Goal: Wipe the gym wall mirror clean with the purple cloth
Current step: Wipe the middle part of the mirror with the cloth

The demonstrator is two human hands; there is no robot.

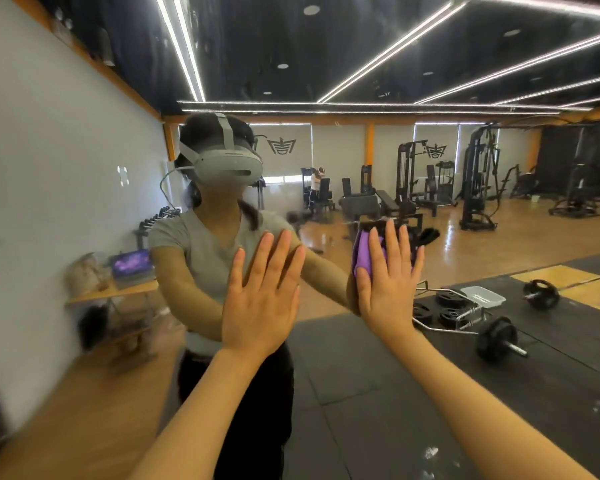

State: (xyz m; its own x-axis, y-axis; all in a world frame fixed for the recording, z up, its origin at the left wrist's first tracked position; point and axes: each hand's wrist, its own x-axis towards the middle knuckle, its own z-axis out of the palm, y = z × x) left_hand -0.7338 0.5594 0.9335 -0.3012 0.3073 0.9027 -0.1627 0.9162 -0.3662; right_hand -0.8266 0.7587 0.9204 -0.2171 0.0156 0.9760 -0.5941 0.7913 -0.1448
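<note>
- R hand [388, 285] is flat on the mirror [361, 393], fingers straight and spread, pointing up. No curl round anything: it presses the purple cloth [368, 254] against the glass under palm and fingers.
- Cloth shows only on the thumb side of that hand, bunched between index finger and thumb, upper-left of the palm. The rest is hidden behind the hand, so I can't tell how far it spreads.
- L hand [260, 299] is also flat on the glass, just left of the R hand and apart from it, fingers straight and close together, angled up and slightly right. It holds nothing; bare palm on mirror.
- Both forearms come in from the bottom edge and reach up to the glass.
- Behind the hands, in reflection: a person in a grey tee and dark trousers w/ a white headset [227, 168], arms out, meeting my hands.
- Right of and below the R hand, reflected: dumbbell [497, 339] on black floor mats, weight plates [447, 299], a white tray [482, 296] beside them.
- Further back above the R hand: gym machines [478, 181] on a wood floor.
- Left of the L hand, reflected: a small table w/ a laptop [132, 265].
- A few pale smudges show on the glass, lower right of the R forearm.
</note>
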